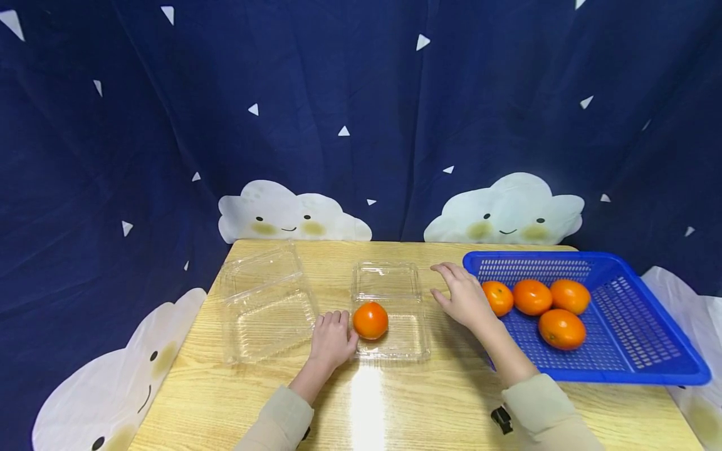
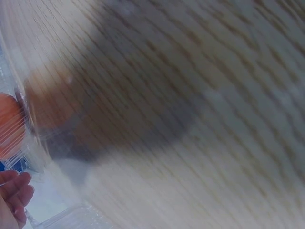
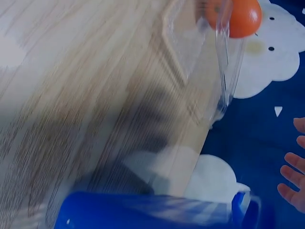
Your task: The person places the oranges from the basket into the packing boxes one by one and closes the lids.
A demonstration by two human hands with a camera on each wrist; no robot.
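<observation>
My left hand (image 1: 331, 340) is at the left edge of a small clear hinged plastic box (image 1: 405, 335), its thumb by the rim. A glossy round orange fruit (image 1: 370, 320) sits in the left part of that box's base; the lid (image 1: 387, 280) lies folded back. In the left wrist view the left fingers (image 2: 18, 188) are loosely bent, with nothing seen between them. My right hand (image 1: 464, 294) hovers between the box and a blue basket (image 1: 665, 338), thumb apart from the fingers and nothing in its grasp. Its fingers (image 3: 296, 174) show spread at the right wrist view's edge.
Several orange fruits (image 1: 563, 329) lie in the basket's left half. A larger clear plastic box (image 1: 271, 319) stands open at the left of the wooden table (image 1: 186, 401). Behind the table hangs a dark blue curtain (image 1: 383, 150) with clouds.
</observation>
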